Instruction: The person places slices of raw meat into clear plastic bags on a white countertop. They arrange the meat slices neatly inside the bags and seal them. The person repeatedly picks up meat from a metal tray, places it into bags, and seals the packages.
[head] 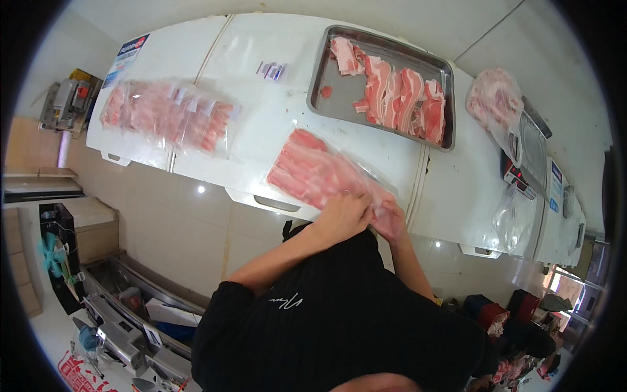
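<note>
A clear plastic bag of sliced raw pork belly lies flat on a white chest freezer lid, close to the front edge. My left hand rests over the bag's near end, its fingers bent down onto the plastic. Beside it, my right hand grips the same end, with the fingers over the film. Exactly how the fingertips pinch the plastic is hidden. Beyond the bag, loose pork belly strips lie in a metal tray.
Filled bags of meat slices overlap at the left. Small printed labels lie at the back. On the right stand a digital scale, a bulky bag of meat and clear empty bags. A freezer handle juts out in front.
</note>
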`<state>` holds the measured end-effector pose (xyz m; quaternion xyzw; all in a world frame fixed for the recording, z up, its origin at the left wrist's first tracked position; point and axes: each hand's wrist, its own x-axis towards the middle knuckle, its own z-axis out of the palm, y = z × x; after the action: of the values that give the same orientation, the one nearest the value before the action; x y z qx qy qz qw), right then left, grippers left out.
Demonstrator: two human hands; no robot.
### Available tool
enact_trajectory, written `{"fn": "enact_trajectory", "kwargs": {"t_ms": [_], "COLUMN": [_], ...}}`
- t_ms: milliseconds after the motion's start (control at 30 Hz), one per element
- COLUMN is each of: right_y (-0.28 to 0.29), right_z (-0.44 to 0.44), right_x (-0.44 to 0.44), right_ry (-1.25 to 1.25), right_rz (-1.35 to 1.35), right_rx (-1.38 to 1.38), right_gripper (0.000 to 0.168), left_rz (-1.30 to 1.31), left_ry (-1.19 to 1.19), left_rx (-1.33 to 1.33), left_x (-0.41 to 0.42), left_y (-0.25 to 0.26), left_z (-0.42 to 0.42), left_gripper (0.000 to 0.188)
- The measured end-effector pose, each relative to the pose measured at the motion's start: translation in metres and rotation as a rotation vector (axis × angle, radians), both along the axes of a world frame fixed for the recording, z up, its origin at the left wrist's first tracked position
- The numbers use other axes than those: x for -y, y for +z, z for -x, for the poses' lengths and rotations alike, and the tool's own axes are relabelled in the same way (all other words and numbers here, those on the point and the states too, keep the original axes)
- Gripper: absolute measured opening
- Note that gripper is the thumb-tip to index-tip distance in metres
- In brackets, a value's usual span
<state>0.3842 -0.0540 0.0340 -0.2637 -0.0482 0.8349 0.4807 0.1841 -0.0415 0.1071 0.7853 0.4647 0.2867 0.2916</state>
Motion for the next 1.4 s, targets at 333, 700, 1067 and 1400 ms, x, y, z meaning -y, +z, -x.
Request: {"fn": "enact_trajectory", "kwargs": {"t_ms": [333, 700, 1067, 1400], "right_y": [-0.026, -0.009, -0.003, 0.03], "right_z": [0.017, 0.044, 0.071, 0.068], "right_x": [-0.002, -0.011, -0.038, -0.04], "right_ry": [-0.049, 0.036, 0.089, 0.117], "right_rz": [-0.051, -0.573, -0.859, 0.014], "right_rx": [-0.121, 0.554, 0.683, 0.016], "right_gripper": [0.059, 0.058, 0.053, 0.044], "left_rz": [-0.047, -0.027, -0.073, -0.12], "left_ry": [-0.031, -0.047, -0.099, 0.464], "left_rx": [-0.052, -0.085, 0.033, 0.147], "left_x": [0.0, -0.002, -0.008, -0.03], "left_y": [0.005, 0.016, 0.017, -0.023], "left_z": [-0.003, 0.0, 0.007, 0.089], "left_gripper": [0.015, 0.016, 0.023, 0.018]}}
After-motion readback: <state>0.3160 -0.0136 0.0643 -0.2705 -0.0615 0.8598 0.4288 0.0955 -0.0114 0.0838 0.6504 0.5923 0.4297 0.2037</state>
